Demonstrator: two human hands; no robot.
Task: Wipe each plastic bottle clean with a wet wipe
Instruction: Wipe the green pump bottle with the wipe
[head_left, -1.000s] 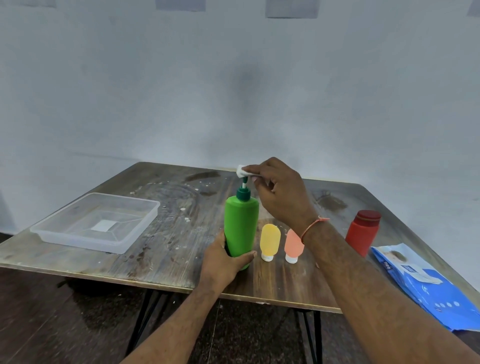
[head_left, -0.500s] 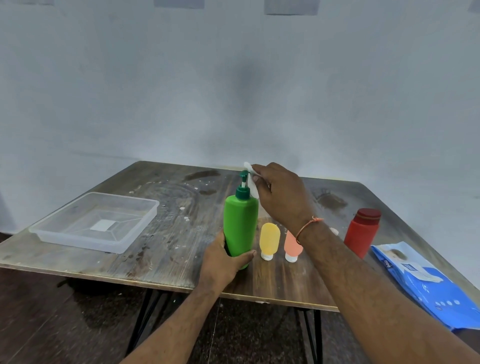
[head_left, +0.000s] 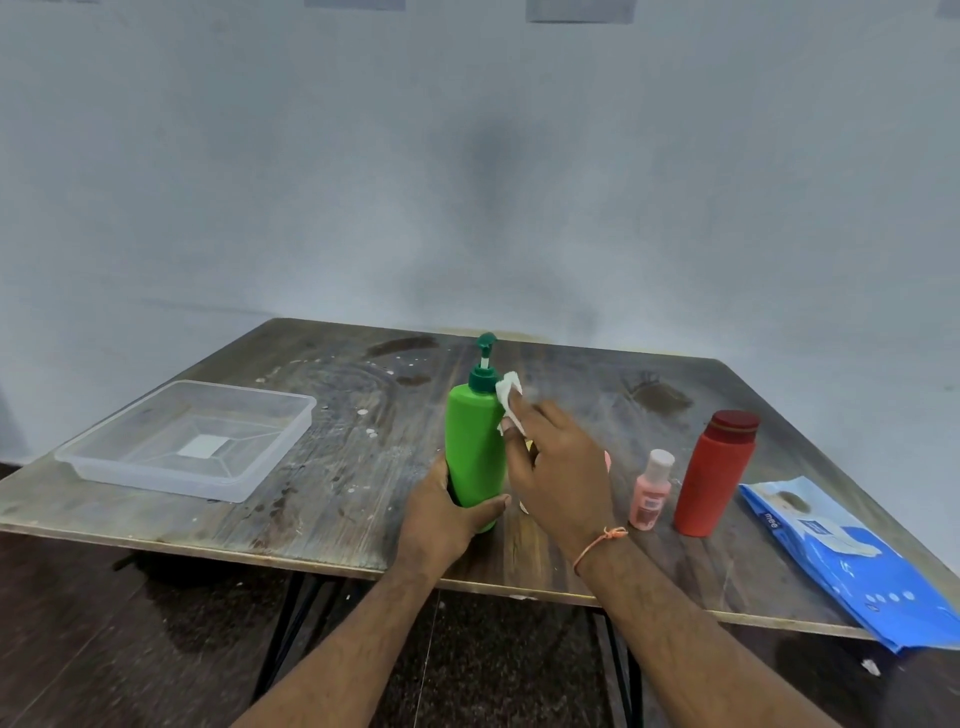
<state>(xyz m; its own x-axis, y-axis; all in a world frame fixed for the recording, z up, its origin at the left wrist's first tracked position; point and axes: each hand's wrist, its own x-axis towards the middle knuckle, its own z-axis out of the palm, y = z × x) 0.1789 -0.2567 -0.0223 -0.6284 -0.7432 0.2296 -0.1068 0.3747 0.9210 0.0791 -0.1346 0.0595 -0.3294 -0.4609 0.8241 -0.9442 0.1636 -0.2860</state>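
- Green pump bottle (head_left: 475, 447) upright near the front-middle of the tabletop (head_left: 332, 467), long axis vertical, pump head at the top.
- Left hand (head_left: 441, 512) wrapped round the bottle's lower body, fingers clenched on it from the near left side, thumb across the front, steadying it.
- Right hand (head_left: 558, 467) pressed to the bottle's right shoulder, fingers (head_left: 514, 434) pinching a white wet wipe (head_left: 509, 395) against the plastic just below the pump collar.
- Wipe to the right of the bottle, at the top of the body; probably a stroke down along the vertical axis next, with the right hand the one to make it.
- Still to be wiped, judging by position: small pink bottle (head_left: 649, 491) and red bottle (head_left: 714, 473), upright, right of the hands, close together.
- Blue wipe pack (head_left: 852, 561) flat at the right edge; clear tray (head_left: 187, 441) well apart to the left.
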